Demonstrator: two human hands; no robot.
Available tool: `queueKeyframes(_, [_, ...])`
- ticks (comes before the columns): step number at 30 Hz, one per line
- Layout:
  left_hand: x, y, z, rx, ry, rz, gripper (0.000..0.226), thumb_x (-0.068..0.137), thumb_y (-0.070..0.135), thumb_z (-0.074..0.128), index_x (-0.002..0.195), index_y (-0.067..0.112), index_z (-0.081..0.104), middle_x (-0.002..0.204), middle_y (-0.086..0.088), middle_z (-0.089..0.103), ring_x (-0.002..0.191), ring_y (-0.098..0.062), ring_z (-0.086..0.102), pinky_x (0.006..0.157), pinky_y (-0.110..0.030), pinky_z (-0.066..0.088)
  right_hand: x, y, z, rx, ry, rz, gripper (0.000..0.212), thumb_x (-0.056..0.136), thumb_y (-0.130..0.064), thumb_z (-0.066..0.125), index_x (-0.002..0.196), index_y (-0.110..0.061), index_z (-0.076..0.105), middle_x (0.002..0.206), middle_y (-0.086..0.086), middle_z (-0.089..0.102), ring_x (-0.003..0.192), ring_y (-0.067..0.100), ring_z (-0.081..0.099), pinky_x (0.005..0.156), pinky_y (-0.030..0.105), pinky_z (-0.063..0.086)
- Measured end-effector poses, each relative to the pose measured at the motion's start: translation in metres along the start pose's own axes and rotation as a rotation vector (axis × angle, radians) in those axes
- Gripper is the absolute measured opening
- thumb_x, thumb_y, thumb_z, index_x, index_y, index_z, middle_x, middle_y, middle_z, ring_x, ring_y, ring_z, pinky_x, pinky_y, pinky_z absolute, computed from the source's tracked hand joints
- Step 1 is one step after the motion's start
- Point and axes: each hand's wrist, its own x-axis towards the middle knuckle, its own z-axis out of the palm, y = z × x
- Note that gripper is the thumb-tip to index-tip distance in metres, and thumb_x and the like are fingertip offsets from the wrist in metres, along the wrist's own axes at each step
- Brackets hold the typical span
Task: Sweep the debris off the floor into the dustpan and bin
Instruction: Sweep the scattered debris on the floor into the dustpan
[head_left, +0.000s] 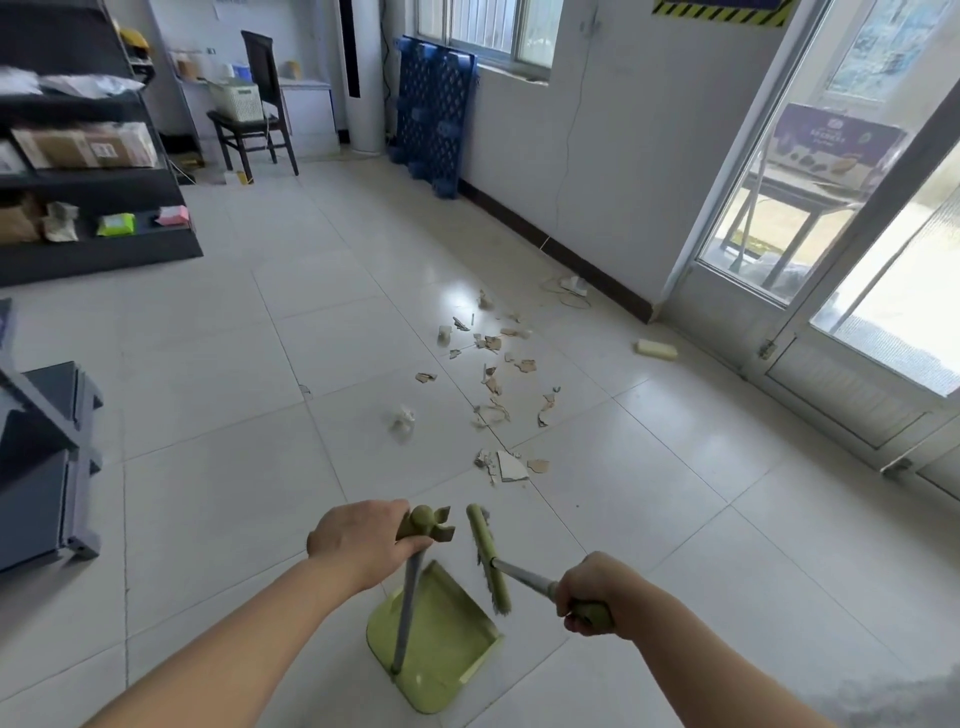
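Left hand (363, 540) curled tight round top of dustpan (441, 649) pole, pan itself low, below & just right of that hand. Right hand (597, 592) gripping green end of broom (488, 561); broom head up-left of that hand, btw both hands, over pan's right edge, bristles blurred. Debris (493, 374), torn brown bits & a white shard, scattered on tile floor (208, 467) ahead, apart from both grips

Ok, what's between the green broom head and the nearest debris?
Only bare white floor tile, seen in the head view, separates the green broom head from the flat white shard.
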Motion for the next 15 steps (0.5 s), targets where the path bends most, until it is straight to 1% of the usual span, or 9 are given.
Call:
queueKeyframes(3, [0.016, 0.003, -0.003, -0.01, 0.006, -0.018, 0.038, 0.087, 0.065, 0.043, 0.081, 0.029, 0.042, 0.075, 0.008, 0.054, 0.072, -0.019, 0.058, 0.055, -0.03, 0.041, 0.011, -0.008, -0.014, 0.004, -0.002, -0.017, 0.013, 0.077, 0.014, 0.055, 0.087, 0.006, 0.053, 0.081, 0.021, 0.055, 0.045, 0.022, 0.056, 0.037, 0.019, 0.044])
queueKeyframes(7, [0.034, 0.007, -0.009, 0.016, 0.011, -0.003, 0.037, 0.089, 0.063, 0.042, 0.084, 0.026, 0.042, 0.079, 0.009, 0.053, 0.071, -0.017, 0.053, 0.053, -0.029, 0.034, 0.024, -0.02, -0.028, 0.03, -0.005, -0.022, 0.009, 0.075, 0.013, 0.055, 0.08, 0.006, 0.053, 0.076, 0.02, 0.056, 0.041, 0.022, 0.056, 0.039, 0.02, 0.044])
queueKeyframes(10, [0.05, 0.008, -0.012, 0.017, 0.021, -0.005, 0.036, 0.089, 0.062, 0.043, 0.085, 0.026, 0.042, 0.079, 0.009, 0.053, 0.071, -0.017, 0.052, 0.055, -0.029, 0.035, 0.034, -0.033, -0.037, 0.031, -0.006, -0.02, 0.008, 0.076, 0.013, 0.055, 0.078, 0.006, 0.053, 0.072, 0.019, 0.055, 0.042, 0.022, 0.056, 0.04, 0.021, 0.045])
queueKeyframes(15, [0.084, -0.001, -0.014, 0.013, 0.018, 0.001, 0.036, 0.089, 0.063, 0.043, 0.086, 0.026, 0.043, 0.084, 0.008, 0.058, 0.072, -0.017, 0.054, 0.057, -0.029, 0.04, 0.055, -0.06, -0.045, 0.094, -0.014, 0.0, 0.008, 0.077, 0.014, 0.054, 0.082, 0.008, 0.055, 0.076, 0.02, 0.055, 0.047, 0.024, 0.056, 0.04, 0.022, 0.045])
